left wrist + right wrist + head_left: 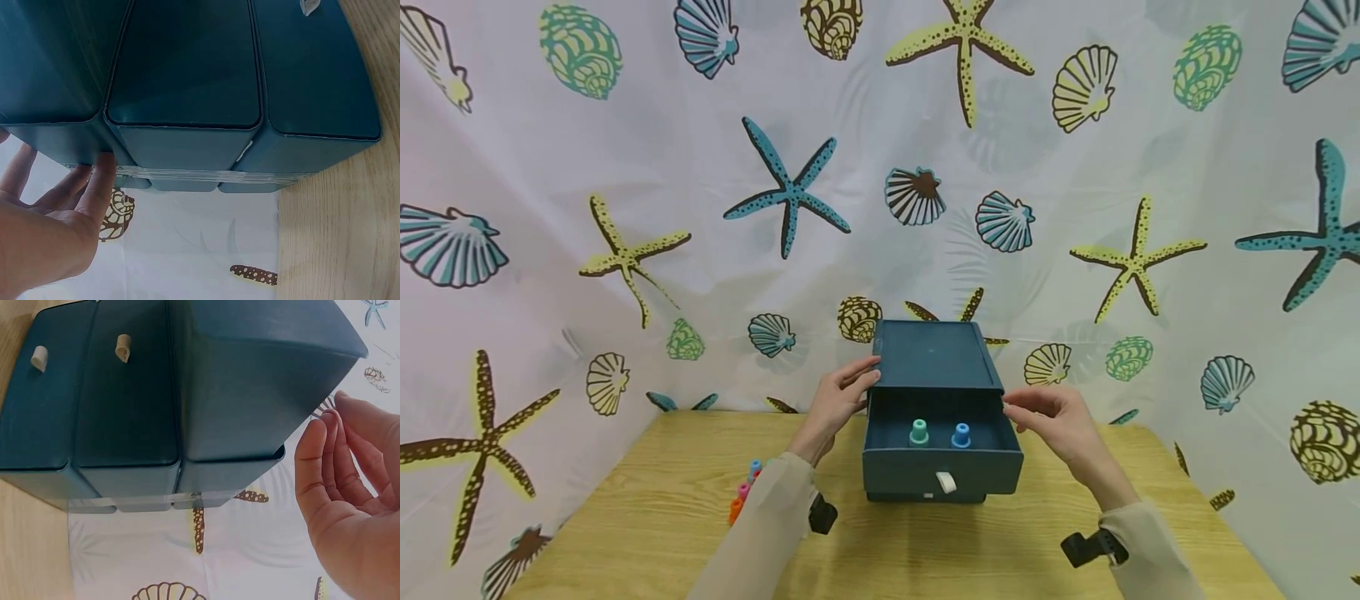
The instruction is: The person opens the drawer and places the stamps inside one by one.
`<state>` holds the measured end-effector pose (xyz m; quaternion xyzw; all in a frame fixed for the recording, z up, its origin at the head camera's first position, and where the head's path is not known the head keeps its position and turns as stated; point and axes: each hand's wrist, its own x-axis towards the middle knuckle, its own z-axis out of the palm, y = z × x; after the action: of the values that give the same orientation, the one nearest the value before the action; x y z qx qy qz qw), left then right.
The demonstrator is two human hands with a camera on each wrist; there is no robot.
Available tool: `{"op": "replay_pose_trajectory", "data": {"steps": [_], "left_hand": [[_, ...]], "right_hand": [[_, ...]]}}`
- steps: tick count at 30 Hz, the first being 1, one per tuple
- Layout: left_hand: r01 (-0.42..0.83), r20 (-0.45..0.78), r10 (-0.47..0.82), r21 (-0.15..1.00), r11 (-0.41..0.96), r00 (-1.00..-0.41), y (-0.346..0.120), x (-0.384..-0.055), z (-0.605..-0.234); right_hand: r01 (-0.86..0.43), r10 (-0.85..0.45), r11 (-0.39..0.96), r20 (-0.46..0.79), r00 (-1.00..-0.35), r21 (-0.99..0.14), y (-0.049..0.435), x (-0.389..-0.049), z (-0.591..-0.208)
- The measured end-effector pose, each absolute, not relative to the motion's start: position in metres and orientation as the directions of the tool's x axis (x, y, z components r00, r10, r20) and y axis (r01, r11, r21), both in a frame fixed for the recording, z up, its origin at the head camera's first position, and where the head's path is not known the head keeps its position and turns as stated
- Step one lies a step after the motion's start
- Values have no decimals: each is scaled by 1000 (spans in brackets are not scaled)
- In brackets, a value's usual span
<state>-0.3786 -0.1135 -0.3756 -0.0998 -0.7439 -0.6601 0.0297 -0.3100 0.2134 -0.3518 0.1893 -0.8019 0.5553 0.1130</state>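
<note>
A dark blue drawer unit stands on the table, its top drawer pulled out toward me. Inside the drawer sit a green peg-like piece and a blue one, side by side. My left hand rests against the unit's left side near the top edge. In the left wrist view, extended fingers touch that side wall. My right hand is beside the drawer's right side, its fingers loosely bent. The right wrist view shows that hand holding nothing, a small gap from the unit.
Several small colourful pieces lie on the wooden table at the left, partly hidden by my left sleeve. Lower drawers with pale pull tabs are closed. A white curtain with shell and starfish prints hangs behind and at the sides.
</note>
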Motion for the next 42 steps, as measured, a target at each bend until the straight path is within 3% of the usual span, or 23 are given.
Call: {"op": "replay_pose_trajectory", "data": {"steps": [10,19,29,37,42], "left_hand": [[196,185,102,974,110,-977,-113,-380,-377],[196,186,97,974,113,-978,-111,-380,-377],[202,190,98,972,121,-977,-111,-380,-377],[201,190,98,972,123,-977,-111,-378,-376],[192,181,97,975,113,-979,-112,-379,-375]], "right_hand": [[-407,-125,299,387,-914,-863,221,-294,-363],[-547,-159,210,524,-837,-810,224,-277,-373],[-647,-190,244,618,-763,-723,217,-267,-376],[-584,-216,280,543,-812,-762,212,-259,-377],[-594,-294,265,523,-800,-760,208,-254,-378]]}}
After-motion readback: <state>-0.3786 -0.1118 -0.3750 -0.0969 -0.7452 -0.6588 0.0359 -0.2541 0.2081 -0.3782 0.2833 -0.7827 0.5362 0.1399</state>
